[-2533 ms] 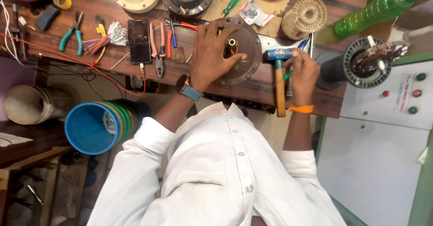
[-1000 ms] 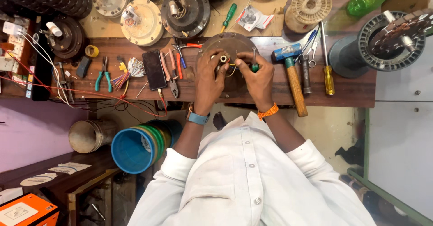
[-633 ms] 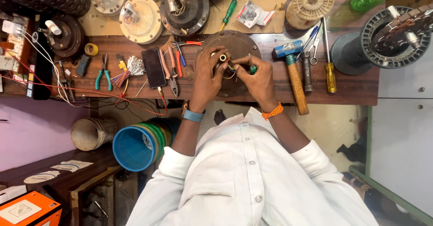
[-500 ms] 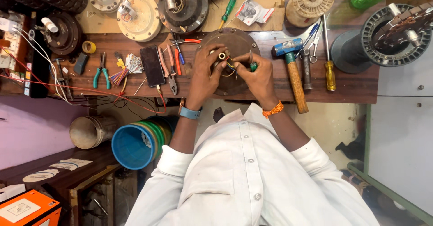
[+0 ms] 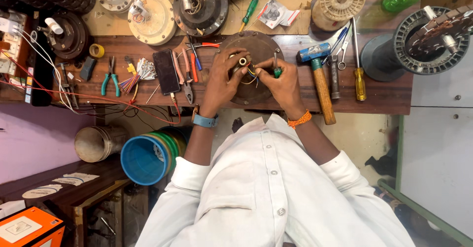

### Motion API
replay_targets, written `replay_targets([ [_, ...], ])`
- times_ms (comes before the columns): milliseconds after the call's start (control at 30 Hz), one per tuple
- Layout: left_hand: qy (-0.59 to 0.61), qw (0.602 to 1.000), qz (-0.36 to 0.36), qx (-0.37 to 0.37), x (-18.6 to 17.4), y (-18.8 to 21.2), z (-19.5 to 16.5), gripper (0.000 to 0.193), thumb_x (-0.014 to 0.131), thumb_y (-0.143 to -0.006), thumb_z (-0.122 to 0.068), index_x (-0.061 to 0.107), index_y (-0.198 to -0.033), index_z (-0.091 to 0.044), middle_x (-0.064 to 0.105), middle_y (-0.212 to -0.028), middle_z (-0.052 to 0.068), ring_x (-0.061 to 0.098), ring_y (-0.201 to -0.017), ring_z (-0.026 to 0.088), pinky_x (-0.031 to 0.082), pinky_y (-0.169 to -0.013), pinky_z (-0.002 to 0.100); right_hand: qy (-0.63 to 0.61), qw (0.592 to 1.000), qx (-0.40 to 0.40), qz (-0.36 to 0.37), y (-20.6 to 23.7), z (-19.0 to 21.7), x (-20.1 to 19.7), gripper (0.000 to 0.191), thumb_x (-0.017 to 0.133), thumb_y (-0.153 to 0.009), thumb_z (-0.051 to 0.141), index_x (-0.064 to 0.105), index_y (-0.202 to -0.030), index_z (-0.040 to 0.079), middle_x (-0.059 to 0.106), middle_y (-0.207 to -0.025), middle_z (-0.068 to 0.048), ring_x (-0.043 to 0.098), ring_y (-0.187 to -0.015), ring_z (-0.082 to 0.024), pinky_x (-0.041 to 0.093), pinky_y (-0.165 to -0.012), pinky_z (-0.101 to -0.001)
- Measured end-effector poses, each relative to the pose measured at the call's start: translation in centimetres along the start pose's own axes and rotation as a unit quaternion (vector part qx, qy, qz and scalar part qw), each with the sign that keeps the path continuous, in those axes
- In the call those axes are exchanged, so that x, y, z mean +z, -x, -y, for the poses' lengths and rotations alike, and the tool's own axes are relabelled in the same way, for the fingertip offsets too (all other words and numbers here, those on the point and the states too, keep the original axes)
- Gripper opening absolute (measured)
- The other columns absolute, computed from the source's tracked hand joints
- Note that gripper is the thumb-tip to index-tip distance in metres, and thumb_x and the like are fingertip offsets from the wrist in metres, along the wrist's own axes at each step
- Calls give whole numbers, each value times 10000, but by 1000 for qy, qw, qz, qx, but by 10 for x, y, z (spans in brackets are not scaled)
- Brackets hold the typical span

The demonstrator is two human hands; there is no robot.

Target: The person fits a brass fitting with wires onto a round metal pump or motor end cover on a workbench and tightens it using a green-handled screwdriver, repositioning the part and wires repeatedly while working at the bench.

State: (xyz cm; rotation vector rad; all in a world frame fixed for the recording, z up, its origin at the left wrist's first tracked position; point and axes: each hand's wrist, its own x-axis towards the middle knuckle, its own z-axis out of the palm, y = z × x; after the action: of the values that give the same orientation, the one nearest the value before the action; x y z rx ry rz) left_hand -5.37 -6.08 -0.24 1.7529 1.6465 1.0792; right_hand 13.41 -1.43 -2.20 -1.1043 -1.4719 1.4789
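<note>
hammer (image 5: 319, 74) right, pliers (image 5: 187, 77) left, crowding

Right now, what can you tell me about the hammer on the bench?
The hammer lies flat on the brown wooden bench, just beside the right hand but not held. It has a blue metal head, pointing away from the person, and a plain wooden handle reaching toward the bench's near edge. Wrenches lie along its other side.

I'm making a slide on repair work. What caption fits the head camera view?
Both hands, left hand and right hand, work coloured wires at the hub of a round brown motor housing on a tool-strewn bench.
</note>
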Motion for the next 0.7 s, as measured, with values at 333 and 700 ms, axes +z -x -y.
replay_targets([
  [333, 7, 1000, 8, 6, 0, -2, 2, 372, 711, -940, -105, 676, -1307, -62, 616, -1379, 104, 539, -1325, 327, 408, -1140, 430, -10, 1000, 3, 9, -2, 1, 0, 116, 726, -927, 71, 751, -993, -21, 732, -864, -16, 620, -778, -29, 515, -689, -202],
  [700, 14, 997, 45, 59, -10, -8, 6, 307, 704, -964, -107, 661, -1261, -41, 619, -1375, 104, 582, -1314, 324, 451, -1127, 410, -14, 1000, 24, -3, -1, 8, 5, 106, 727, -925, 78, 759, -970, -13, 722, -843, -5, 609, -763, -25, 510, -685, -197],
])
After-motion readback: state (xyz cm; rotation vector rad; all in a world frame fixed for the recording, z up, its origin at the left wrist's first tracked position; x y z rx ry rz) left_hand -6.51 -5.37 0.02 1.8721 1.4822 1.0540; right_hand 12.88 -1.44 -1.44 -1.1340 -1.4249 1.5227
